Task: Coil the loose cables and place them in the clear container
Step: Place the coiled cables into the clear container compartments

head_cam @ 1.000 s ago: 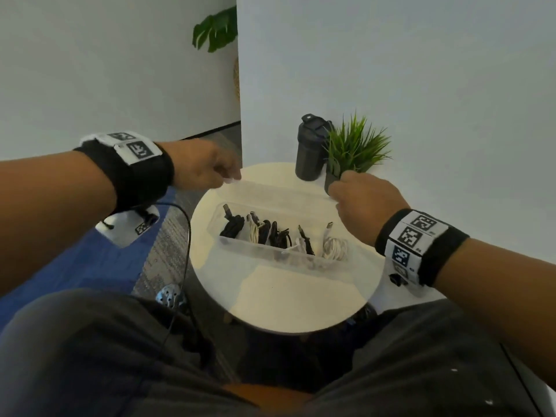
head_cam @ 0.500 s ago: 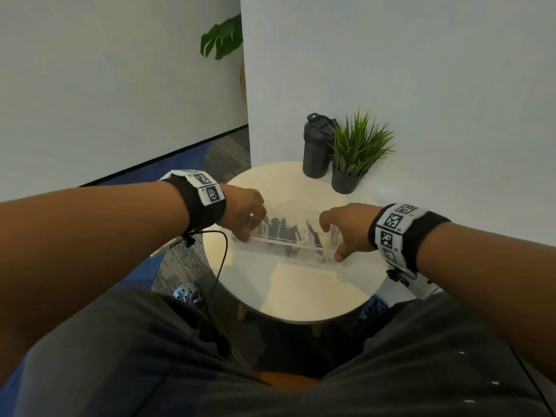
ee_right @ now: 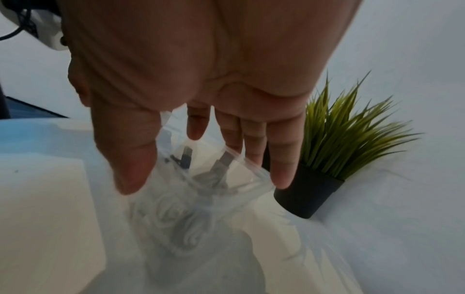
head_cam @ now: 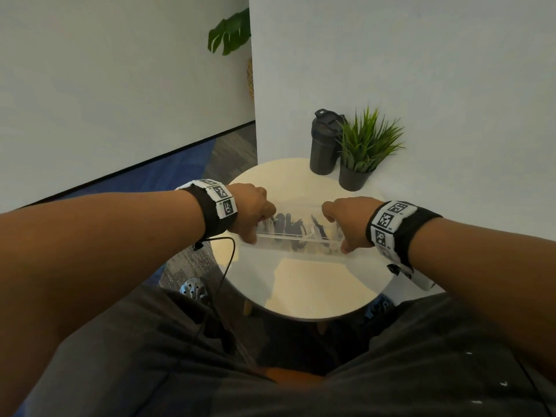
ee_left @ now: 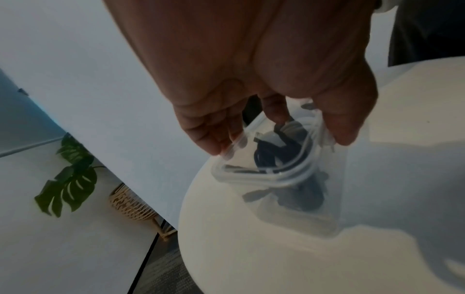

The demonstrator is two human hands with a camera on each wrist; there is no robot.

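A clear container [head_cam: 296,246] sits on the round white table [head_cam: 316,284], with several coiled black and white cables [head_cam: 288,224] inside. My left hand [head_cam: 255,215] grips its left end and my right hand [head_cam: 346,221] grips its right end. In the left wrist view my left hand [ee_left: 279,142] pinches the rounded rim of the container [ee_left: 276,179] between thumb and fingers, with dark cables [ee_left: 266,153] visible below. In the right wrist view my right hand [ee_right: 206,183] straddles the container [ee_right: 226,179], thumb on the near side and fingers on the far side, above a white coil [ee_right: 176,218].
A black shaker bottle [head_cam: 325,142] and a small potted grass plant [head_cam: 367,145] stand at the table's back edge against the white wall. A thin black wire [head_cam: 228,266] hangs from my left wristband. My lap lies just below the table's front edge.
One second ago both hands held a clear lid above the container's back edge. They have since come down onto its two ends and hold there.
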